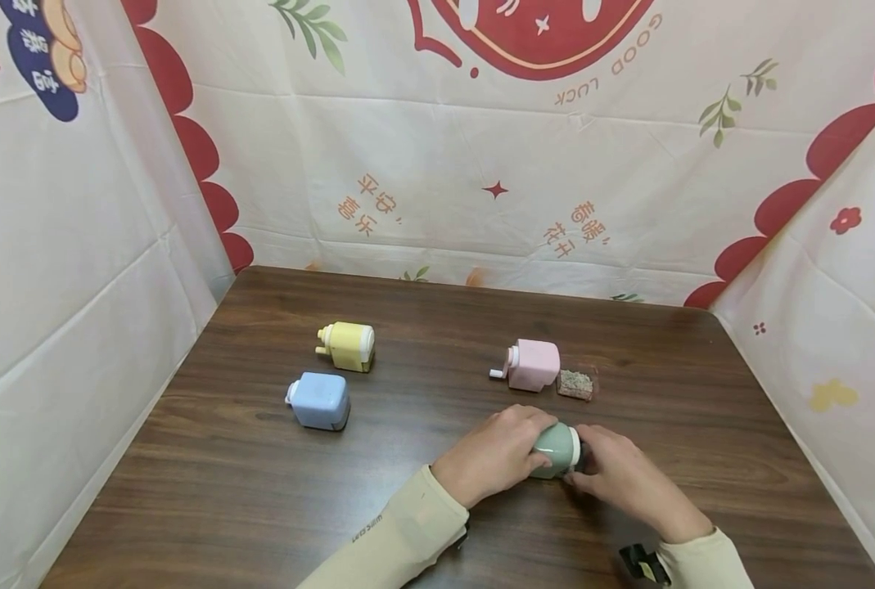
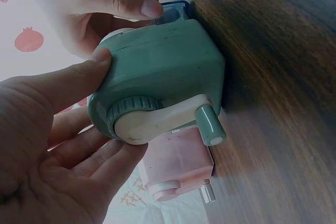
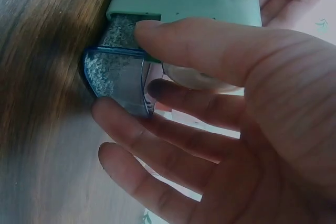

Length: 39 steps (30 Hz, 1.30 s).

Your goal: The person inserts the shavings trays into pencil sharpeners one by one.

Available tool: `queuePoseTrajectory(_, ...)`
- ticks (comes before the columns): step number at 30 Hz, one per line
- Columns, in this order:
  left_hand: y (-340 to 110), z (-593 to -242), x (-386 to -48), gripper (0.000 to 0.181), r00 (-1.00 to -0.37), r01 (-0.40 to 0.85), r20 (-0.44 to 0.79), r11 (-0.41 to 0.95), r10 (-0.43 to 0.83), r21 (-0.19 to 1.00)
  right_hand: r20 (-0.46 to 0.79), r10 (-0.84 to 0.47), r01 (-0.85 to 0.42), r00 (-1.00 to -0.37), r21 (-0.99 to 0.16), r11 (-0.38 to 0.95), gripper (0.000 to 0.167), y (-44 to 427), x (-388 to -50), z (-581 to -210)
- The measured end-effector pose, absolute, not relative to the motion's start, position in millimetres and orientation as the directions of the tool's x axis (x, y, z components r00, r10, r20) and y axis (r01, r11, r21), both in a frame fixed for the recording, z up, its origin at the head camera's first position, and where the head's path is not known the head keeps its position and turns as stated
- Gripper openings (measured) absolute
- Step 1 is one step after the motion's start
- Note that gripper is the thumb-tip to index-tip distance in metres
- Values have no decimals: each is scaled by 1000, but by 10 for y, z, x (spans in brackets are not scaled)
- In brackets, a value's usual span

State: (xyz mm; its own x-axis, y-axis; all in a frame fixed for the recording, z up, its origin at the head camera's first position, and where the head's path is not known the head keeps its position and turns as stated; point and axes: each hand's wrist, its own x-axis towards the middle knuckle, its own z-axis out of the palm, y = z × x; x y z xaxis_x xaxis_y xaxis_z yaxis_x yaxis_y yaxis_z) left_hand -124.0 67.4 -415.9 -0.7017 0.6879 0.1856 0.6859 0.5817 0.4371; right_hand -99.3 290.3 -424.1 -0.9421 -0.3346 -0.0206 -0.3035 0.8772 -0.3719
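A green crank pencil sharpener (image 1: 555,448) lies between both hands over the table. My left hand (image 1: 499,454) grips its body, thumb on one side and fingers underneath, near the cream crank arm (image 2: 168,116) in the left wrist view. At the opposite end my right hand (image 1: 624,478) pinches the clear, blue-edged shavings drawer (image 3: 118,77), which stands partly out of the green body and holds grey shavings. The right hand's last fingers extend past the drawer. Behind the green sharpener is a pink sharpener (image 1: 535,366), beside a drawer of shavings (image 1: 576,384).
A yellow sharpener (image 1: 351,347) and a blue sharpener (image 1: 321,402) stand on the left part of the brown wooden table (image 1: 422,335). Printed white cloth (image 1: 437,155) hangs behind the table and along both sides.
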Motion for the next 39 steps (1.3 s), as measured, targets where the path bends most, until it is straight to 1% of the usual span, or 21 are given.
queuePoseTrajectory(6,669,-4164,-1232,43,-698,689,185,578,692,438,-49,-323,-274,-945,-418,866,50,2867,-1011,-4258)
queuePoseTrajectory(10,664,-4169,-1230,43,-696,692,195,575,691,437,-28,-335,-290,-942,-435,852,61,2839,-1009,-4269)
queuePoseTrajectory(13,664,-4170,-1231,43,-695,695,199,574,691,433,-7,-344,-307,-939,-434,847,66,2824,-1006,-4277)
queuePoseTrajectory(20,665,-4171,-1237,43,-696,696,202,577,690,428,2,-358,-324,-934,-432,841,67,2826,-1007,-4281)
queuePoseTrajectory(24,665,-4168,-1239,43,-697,695,201,579,688,425,-31,-376,-320,-926,-464,826,70,2869,-1032,-4254)
queuePoseTrajectory(28,668,-4163,-1239,44,-701,690,191,583,687,430,-91,-374,-278,-923,-517,810,73,2934,-1066,-4175)
queuePoseTrajectory(30,668,-4159,-1239,45,-701,688,187,584,688,430,-113,-365,-257,-924,-522,813,73,2972,-1088,-4126)
queuePoseTrajectory(32,667,-4156,-1239,46,-701,688,186,586,688,428,-126,-352,-244,-928,-508,826,73,3008,-1105,-4084)
queuePoseTrajectory(35,665,-4156,-1240,47,-701,690,189,587,688,422,-133,-338,-238,-932,-481,844,66,3063,-1137,-4056)
queuePoseTrajectory(39,667,-4160,-1243,47,-701,690,190,588,687,422,-131,-342,-252,-931,-449,857,45,3099,-1179,-4100)
